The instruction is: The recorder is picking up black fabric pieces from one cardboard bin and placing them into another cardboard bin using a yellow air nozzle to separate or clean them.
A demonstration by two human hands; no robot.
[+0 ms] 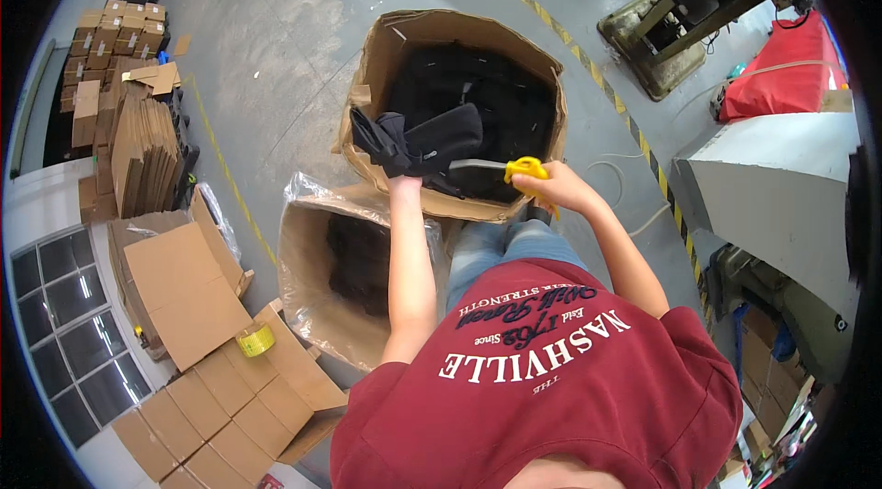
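Observation:
My left hand (pixel 404 183) is closed on a black fabric piece (pixel 432 138), held up over the near left part of a large open cardboard box (pixel 367 85). The cloth hides most of its fingers. In my right hand (pixel 559 186) is a pair of scissors with yellow handles (pixel 525 169); the grey blades point left toward the cloth, their tips close to it. Whether they touch it I cannot tell. Inside the box lies a heap of more black fabric pieces (pixel 501 94), with small light marks on them.
Left of my legs stands a second box (pixel 308 278), lined with clear plastic and holding black items. Cartons (pixel 220 406) and a yellow tape roll (pixel 255 339) sit at lower left. Flattened cardboard (pixel 142 149) leans farther back. A grey machine (pixel 772 168) stands at right, past a striped floor line (pixel 588 67).

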